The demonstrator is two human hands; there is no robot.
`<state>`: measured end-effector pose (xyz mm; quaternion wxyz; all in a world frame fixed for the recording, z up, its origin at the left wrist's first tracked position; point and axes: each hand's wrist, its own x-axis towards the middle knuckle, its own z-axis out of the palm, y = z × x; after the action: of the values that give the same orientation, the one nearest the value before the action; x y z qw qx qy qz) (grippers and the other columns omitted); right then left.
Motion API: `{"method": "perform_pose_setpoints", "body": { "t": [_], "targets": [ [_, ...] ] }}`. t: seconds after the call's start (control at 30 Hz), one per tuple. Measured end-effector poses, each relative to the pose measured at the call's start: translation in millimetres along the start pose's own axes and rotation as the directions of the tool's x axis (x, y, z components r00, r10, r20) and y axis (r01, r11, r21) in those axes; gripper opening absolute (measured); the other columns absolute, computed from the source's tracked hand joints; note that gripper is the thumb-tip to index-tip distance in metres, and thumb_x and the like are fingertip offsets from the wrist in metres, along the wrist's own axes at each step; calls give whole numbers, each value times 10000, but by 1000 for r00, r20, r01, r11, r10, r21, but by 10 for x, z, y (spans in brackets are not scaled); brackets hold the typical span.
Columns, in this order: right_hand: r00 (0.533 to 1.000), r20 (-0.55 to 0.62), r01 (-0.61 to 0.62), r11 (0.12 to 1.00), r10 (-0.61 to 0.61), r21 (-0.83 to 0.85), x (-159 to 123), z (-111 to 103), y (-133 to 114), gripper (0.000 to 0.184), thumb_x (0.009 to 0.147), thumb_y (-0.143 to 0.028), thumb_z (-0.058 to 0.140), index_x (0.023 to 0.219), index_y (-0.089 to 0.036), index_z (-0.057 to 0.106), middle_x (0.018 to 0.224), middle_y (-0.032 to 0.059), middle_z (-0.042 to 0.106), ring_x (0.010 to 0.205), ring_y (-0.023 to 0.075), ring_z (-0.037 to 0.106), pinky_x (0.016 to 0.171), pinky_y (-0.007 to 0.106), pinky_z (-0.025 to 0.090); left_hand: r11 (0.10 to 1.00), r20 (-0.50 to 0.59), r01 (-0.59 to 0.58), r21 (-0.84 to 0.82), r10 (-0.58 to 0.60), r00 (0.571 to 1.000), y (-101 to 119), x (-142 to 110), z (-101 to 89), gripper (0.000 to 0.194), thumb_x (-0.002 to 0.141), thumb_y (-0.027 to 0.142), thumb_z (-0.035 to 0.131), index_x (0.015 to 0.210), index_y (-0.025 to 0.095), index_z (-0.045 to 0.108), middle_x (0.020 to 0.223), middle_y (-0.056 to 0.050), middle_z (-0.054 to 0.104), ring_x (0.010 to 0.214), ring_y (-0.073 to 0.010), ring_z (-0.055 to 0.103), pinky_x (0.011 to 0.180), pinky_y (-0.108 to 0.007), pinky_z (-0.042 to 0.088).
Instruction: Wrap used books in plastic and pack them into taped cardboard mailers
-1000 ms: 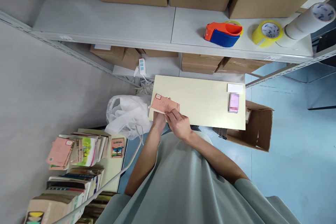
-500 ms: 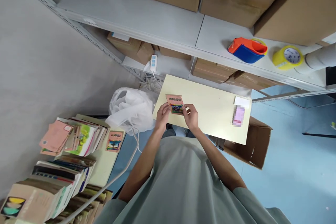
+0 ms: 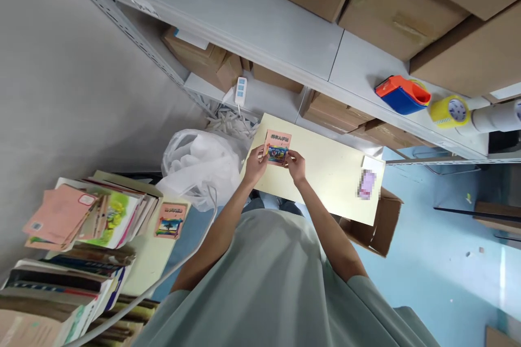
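Note:
Both of my hands hold a small pink booklet (image 3: 278, 142) over the cream table. Its cover has dark lettering at the top and a bright picture below. My left hand (image 3: 254, 166) pinches the lower left edge, and my right hand (image 3: 296, 166) grips the lower right edge. The fingers behind the cover are partly hidden. A similar pink booklet (image 3: 170, 220) lies on the side table to my left.
The cream table (image 3: 317, 173) carries a blurred purple item (image 3: 367, 184) at its right. A white plastic bag (image 3: 203, 165) bulges at left, near stacked books (image 3: 109, 211). Ahead, a shelf (image 3: 260, 38) holds cartons, a tape dispenser (image 3: 402, 95) and yellow tape (image 3: 450, 111). An open carton (image 3: 385, 225) stands right.
The booklet has tilted so its cover faces me more fully, and it sits slightly farther from my body. Both hands keep hold of it. The whole view has turned a little.

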<state>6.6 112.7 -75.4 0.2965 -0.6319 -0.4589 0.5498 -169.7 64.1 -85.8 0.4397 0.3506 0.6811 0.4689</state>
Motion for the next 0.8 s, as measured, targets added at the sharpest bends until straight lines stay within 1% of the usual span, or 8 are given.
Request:
{"method": "perform_pose_setpoints", "body": {
  "t": [0.17, 0.23, 0.33, 0.43, 0.53, 0.67, 0.73, 0.8],
  "targets": [
    [999, -30, -11, 999, 12, 44, 101, 80, -199, 553, 942, -534, 779, 1368, -191, 700, 1247, 135, 821, 951, 230, 822, 741, 339, 702, 986, 93, -144, 81, 136, 986, 173, 236, -123, 490, 1001, 300, 623, 1485, 232, 656, 1581, -158, 658, 1489, -325, 621, 1215, -518, 573],
    [1000, 8, -16, 1000, 16, 20, 49, 129, -210, 526, 934, -529, 779, 1337, -201, 704, 1284, 141, 810, 952, 237, 834, 749, 347, 697, 973, 84, -171, 156, 159, 984, 166, 256, -241, 510, 997, 287, 621, 1503, 225, 644, 1603, -159, 646, 1512, -330, 601, 1265, -536, 524],
    [996, 76, -34, 999, 36, -26, -91, 233, -171, 443, 927, -524, 766, 1240, -215, 720, 1330, 137, 794, 920, 227, 840, 748, 342, 686, 953, 11, -170, 250, 172, 985, 49, 206, -499, 512, 974, 259, 634, 1483, 212, 659, 1583, -157, 667, 1519, -338, 584, 1340, -547, 427],
    [990, 127, -57, 997, 64, -58, -243, 372, -110, 401, 921, -515, 757, 1191, -221, 723, 1350, 128, 786, 902, 211, 840, 753, 332, 678, 934, -95, -98, 344, 138, 986, -160, 81, -863, 528, 942, 248, 659, 1466, 183, 678, 1624, -185, 629, 1583, -390, 506, 1378, -586, 338],
    [981, 172, -70, 994, 85, -88, -363, 531, -62, 387, 919, -518, 758, 1163, -220, 732, 1334, 125, 789, 882, 205, 842, 742, 324, 672, 873, -170, 33, 486, 58, 984, -395, -76, -1302, 633, 893, 265, 718, 1506, 122, 653, 1722, -254, 506, 1681, -482, 334, 1396, -668, 206],
    [964, 249, -65, 990, 95, -127, -464, 761, -42, 361, 926, -507, 757, 1142, -218, 745, 1264, 114, 807, 849, 195, 838, 735, 315, 668, 797, -205, 153, 585, -37, 978, -657, -260, -1821, 786, 851, 373, 803, 1577, 154, 593, 1795, -272, 388, 1730, -540, 159, 1368, -770, 39],
    [954, 288, -45, 988, 86, -147, -495, 879, -56, 341, 936, -503, 756, 1130, -222, 752, 1228, 105, 818, 843, 191, 837, 739, 312, 668, 774, -185, 181, 607, -83, 979, -743, -328, -1993, 718, 886, 366, 748, 1564, 173, 613, 1761, -275, 442, 1712, -534, 228, 1354, -776, 87],
    [945, 319, -15, 985, 70, -172, -514, 993, -87, 323, 951, -505, 751, 1117, -229, 760, 1196, 92, 829, 832, 186, 835, 733, 305, 666, 738, -152, 209, 642, -144, 978, -797, -383, -2102, 568, 927, 280, 637, 1480, 161, 687, 1635, -289, 581, 1622, -513, 414, 1329, -734, 215]
  ]
}}
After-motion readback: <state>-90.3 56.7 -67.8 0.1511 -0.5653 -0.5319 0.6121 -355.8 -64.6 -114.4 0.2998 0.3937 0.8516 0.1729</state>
